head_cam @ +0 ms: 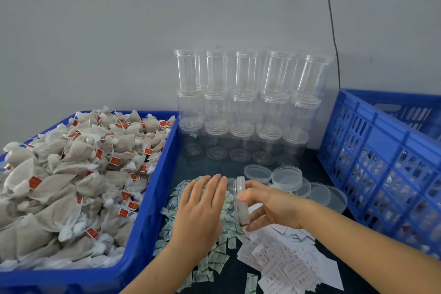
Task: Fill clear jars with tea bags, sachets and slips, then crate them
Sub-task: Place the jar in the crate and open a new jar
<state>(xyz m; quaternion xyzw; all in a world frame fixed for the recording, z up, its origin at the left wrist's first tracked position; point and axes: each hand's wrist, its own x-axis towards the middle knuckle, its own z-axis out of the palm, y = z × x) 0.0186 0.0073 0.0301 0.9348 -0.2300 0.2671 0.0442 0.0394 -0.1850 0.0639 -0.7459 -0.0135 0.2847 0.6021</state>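
Nearest: a scatter of white paper slips printed in red point(284, 267) on the dark tabletop point(241, 277), lower right of centre. Just left of them, touching at the edge, a heap of small pale green-and-white sachets point(214, 258).

Above that heap: one clear cylindrical plastic jar point(229, 198), lying on its side, mouth to the right. The left hand point(200, 207) lies over its body with fingers straight and together, pressing down flat. The right hand point(269, 205) grips the clear round lid point(241, 200) at the jar's mouth, thumb above and fingers curled beneath. The jar's contents cannot be told.

Left: a blue plastic tray point(152, 198), piled high with off-white pyramid tea bags bearing red tags point(71, 174).

Beyond the hands: loose clear round lids point(286, 178), overlapping in a row on the table.

Right: a blue slatted plastic crate point(381, 150); jars with contents show dimly through its slats.

Farthest: a stack of empty clear lidded jars point(248, 107), three tiers, about five across, against the grey wall point(119, 31). A thin black cable point(333, 26) hangs down the wall at right.
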